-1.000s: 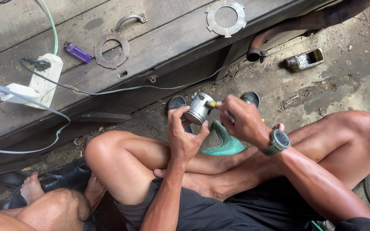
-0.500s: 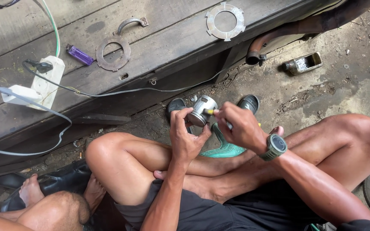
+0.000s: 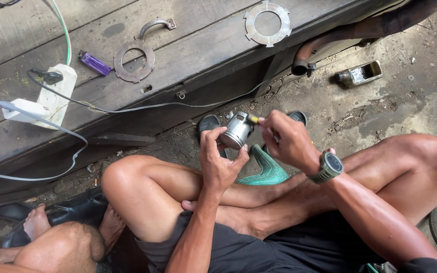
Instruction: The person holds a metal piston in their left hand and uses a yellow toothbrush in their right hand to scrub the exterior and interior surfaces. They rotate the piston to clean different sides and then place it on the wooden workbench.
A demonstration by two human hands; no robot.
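Note:
I sit cross-legged on the ground. My left hand (image 3: 217,156) grips a small silver metal piston (image 3: 237,130) from below, its flat crown turned toward me. My right hand (image 3: 289,139), with a grey-green watch on the wrist, holds a thin tool with a yellow handle (image 3: 253,120) whose tip touches the upper side of the piston. Both hands hover over my knees, just in front of a wooden platform.
On the wooden platform (image 3: 198,45) lie two flat metal rings (image 3: 133,61) (image 3: 267,22), a purple lighter (image 3: 93,62), a white power strip (image 3: 51,96) and cables. A green sandal (image 3: 266,169), a rusty pipe (image 3: 330,43) and a bottle (image 3: 358,74) lie on the dirt. Another person's legs (image 3: 61,242) are at bottom left.
The piston has turned slightly in my left hand and my right hand shifted the tool's tip along its upper side. Everything else stays put.

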